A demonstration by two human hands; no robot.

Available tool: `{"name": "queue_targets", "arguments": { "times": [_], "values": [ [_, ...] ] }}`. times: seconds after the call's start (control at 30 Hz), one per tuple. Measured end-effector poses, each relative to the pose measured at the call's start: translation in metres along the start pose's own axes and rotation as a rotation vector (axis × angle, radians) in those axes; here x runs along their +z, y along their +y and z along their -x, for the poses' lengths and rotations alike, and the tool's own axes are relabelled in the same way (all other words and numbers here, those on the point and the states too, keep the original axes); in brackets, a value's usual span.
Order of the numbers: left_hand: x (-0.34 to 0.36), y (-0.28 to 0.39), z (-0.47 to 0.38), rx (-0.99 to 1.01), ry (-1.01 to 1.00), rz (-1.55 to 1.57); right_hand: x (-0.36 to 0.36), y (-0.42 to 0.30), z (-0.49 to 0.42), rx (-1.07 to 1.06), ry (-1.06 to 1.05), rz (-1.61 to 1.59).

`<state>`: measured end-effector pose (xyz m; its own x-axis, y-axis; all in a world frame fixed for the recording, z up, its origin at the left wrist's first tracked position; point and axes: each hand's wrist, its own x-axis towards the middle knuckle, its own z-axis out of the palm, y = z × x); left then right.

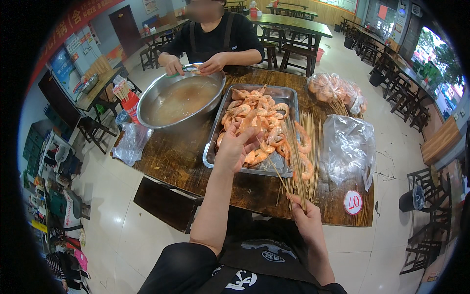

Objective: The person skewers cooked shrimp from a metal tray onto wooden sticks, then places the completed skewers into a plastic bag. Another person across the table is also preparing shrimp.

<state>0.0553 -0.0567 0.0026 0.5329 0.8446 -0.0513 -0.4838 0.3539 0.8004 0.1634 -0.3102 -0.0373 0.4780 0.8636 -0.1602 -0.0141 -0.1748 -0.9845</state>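
My left hand (240, 143) holds a cooked shrimp (250, 121) between thumb and fingers, above the heap of shrimps (257, 110) in a rectangular steel tray (208, 154). My right hand (306, 215) is closed around a bundle of bamboo skewers (296, 161) near its lower end. One single skewer (275, 171) slants from those fingers up and left towards my left hand; whether its tip touches the shrimp I cannot tell. Several shrimps (304, 137) lie beside the bundle at the tray's right edge, and more loose skewers (315, 147) lie under and right of them.
Across the wooden table (176, 161), a person holds green-handled scissors (175, 75) and a shrimp over a steel basin (180, 99) of cloudy water. Bagged skewered shrimps (337, 90) and a clear plastic bag (349, 147) lie right. A bench (165, 204) stands near the front edge.
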Motion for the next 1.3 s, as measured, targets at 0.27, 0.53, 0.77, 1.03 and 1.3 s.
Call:
{"name": "queue_targets", "arguments": {
  "times": [0.27,0.53,0.77,1.03,1.3],
  "values": [
    [0.004,0.000,0.003,-0.049,-0.024,0.005,0.009,0.006,-0.004,-0.031,0.014,-0.063],
    [0.020,-0.003,0.010,-0.066,-0.037,0.004,0.011,-0.010,-0.002,0.084,-0.035,-0.230],
    [0.013,-0.004,-0.004,-0.033,0.006,-0.052,0.011,-0.019,-0.004,0.064,-0.058,-0.225],
    [0.041,-0.002,-0.014,0.062,0.385,-0.142,0.020,-0.015,-0.003,0.055,-0.075,-0.203],
    [0.044,-0.012,-0.021,0.156,0.345,-0.044,0.018,-0.016,0.001,0.088,-0.077,-0.214]
  ]
}}
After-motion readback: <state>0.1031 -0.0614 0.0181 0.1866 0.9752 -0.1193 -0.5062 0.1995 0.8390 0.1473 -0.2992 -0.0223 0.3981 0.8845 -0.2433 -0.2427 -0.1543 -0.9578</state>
